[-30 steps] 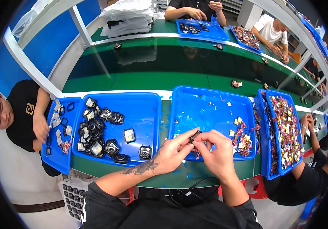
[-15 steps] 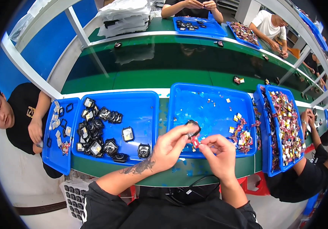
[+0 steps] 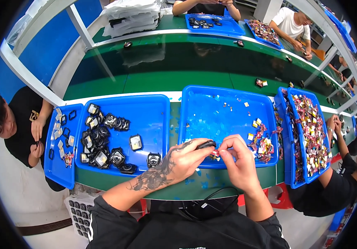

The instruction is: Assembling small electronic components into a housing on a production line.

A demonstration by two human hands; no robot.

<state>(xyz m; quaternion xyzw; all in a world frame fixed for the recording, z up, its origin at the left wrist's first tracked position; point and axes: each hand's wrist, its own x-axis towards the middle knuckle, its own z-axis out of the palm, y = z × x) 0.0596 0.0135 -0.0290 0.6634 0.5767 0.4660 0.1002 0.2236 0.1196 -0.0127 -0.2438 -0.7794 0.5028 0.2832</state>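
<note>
My left hand (image 3: pixel 183 161) is closed around a black watch case (image 3: pixel 206 144), which is tilted on edge above the front of the middle blue tray (image 3: pixel 185 120). Just under the case a small red-and-white part (image 3: pixel 214 155) shows, mostly hidden by fingers. My right hand (image 3: pixel 241 165) pinches thumb and forefinger at that part, close beside the case. Blue film pieces (image 3: pixel 203 122) lie scattered in the tray. To their right is a pile of small parts with red wires and white-yellow pieces (image 3: pixel 265 148).
On the left, another blue tray (image 3: pixel 149 112) holds several black watch cases (image 3: pixel 99 135). A narrow tray (image 3: pixel 64 176) sits beside a co-worker (image 3: pixel 23 116). At right, stacked trays (image 3: pixel 289 166) hold wired parts (image 3: pixel 309 137). Beyond runs a green conveyor (image 3: pixel 178 79). Other people work around.
My left hand has rolled, so the case now lies flatter and covers more of the red-and-white part. My right fingers have drawn up close to it. The co-worker's hands at left have come together.
</note>
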